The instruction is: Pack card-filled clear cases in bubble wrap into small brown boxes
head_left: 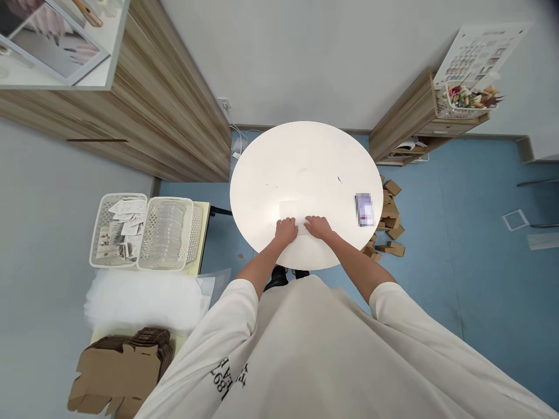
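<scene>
A white sheet (pixel 294 209) lies flat on the round white table (pixel 305 157), near its front edge. My left hand (pixel 286 231) rests on the sheet's near left part with the fingers curled down onto it. My right hand (pixel 318 227) presses on the near right part, fingers bent against the sheet. The two hands are close together, almost touching. A small purple and white card (pixel 364 209) lies to the right on the table.
Two white baskets (pixel 144 233) with papers and clear bags stand on a side table at left, with white padding (pixel 140 299) and flat cardboard (pixel 117 369) nearer. Small cardboard boxes (pixel 391 224) lie on the blue floor at right. Wooden cabinets stand at both sides.
</scene>
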`<state>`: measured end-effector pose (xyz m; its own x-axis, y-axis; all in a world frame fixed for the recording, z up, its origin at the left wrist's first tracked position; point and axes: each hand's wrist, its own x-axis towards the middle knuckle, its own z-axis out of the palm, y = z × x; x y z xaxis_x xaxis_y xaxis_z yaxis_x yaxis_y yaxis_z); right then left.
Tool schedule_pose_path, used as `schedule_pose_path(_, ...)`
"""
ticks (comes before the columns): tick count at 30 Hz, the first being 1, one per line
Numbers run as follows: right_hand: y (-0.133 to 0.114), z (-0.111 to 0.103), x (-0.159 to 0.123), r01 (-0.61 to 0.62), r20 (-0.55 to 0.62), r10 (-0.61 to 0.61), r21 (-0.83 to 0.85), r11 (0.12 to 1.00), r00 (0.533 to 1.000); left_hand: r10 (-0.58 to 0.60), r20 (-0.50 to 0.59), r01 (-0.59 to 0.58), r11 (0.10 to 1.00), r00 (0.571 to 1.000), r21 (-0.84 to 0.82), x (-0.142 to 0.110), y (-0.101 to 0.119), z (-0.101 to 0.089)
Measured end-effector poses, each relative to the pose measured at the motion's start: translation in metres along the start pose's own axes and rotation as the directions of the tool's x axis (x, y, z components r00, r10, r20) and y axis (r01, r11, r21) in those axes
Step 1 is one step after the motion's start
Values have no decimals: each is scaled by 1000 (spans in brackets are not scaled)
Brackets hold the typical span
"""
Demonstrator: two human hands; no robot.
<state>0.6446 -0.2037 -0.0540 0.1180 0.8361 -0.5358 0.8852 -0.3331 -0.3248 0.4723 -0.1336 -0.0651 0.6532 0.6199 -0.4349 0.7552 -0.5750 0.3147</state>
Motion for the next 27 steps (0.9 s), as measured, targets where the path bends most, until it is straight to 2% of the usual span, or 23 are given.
schedule_pose_path(3,5,-2,3,-55,-9,56,71,996,998,-7,15,7,1000,1000,19,4,1,-2)
schedule_pose_path(9,17,-7,2,-217,63,208,189,958,976,-67,17,66,997,998,49,10,3,-3)
schedule_pose_path(12,23,-3,-1,-248,2,255,244,938,967,-78,5,78,996,997,40,10,4,-2)
schedule_pose_path(14,26,1,-3,-249,-58,273,265,932,960,-48,-42,51,997,998,53,8,4,-2)
schedule_pose_path(17,28,9,-7,-284,-126,330,292,914,935,90,-133,-76,991,987,106,5,6,-3)
schedule_pose_path(20,26,20,-13,-358,-164,428,335,872,889,213,-118,-200,973,970,112,3,11,-2)
schedule_pose_path(24,21,38,-24,-425,-149,516,401,811,844,193,-46,-189,979,980,80,2,15,6)
schedule_pose_path(27,17,49,-27,-441,-174,540,403,802,824,171,-45,-166,982,984,94,3,13,14)
